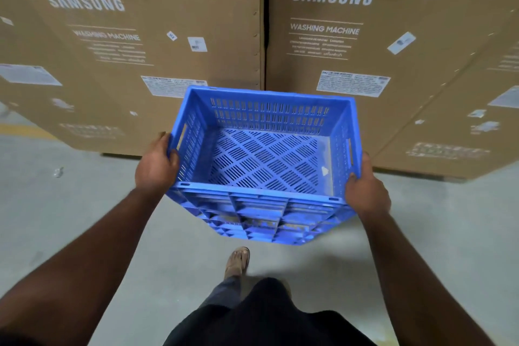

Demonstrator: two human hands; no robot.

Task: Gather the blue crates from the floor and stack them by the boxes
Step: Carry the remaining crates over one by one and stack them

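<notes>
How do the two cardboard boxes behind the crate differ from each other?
The left box shows two small stickers beside its washing machine text; the right box has one near its top corner and a larger tilted one lower down. The blue crate, gripped by the left hand and right hand, covers more of the left box's white label than the right box's. Both are brown, printed SAMSUNG WASHING MACHINE, standing side by side.

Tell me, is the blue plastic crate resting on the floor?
No, both hands, left and right, hold the blue slotted plastic crate above the grey floor.
</notes>
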